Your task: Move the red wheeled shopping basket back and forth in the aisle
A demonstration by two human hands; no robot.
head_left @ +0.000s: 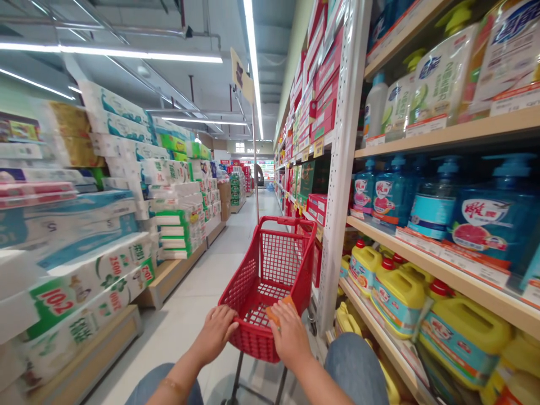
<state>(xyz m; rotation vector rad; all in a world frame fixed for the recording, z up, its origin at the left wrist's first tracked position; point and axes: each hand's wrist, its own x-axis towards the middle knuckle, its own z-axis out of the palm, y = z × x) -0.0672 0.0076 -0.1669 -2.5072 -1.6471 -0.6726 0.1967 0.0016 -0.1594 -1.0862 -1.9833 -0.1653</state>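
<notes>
A red plastic shopping cart (242, 287) with a lattice basket stands right in front of me, on dark metal legs. My left hand (217, 332) is closed over the left part of its near rim, fingers curled inward. On the right part of that rim lies my right hand (290, 334), its thumb on the near side and its fingers reaching over the edge. A flat orange piece (273, 316) shows under and beyond the right fingers; its kind is hidden. Through the lattice, the visible basket floor shows no goods.
Shelves on the right hold blue pump bottles (491, 208) and yellow jugs (464, 337) close to my right knee (356, 365). A white upright post (343, 169) stands beside the cart. Stacked tissue packs (101, 281) line the left. The tiled aisle floor (189, 292) runs ahead.
</notes>
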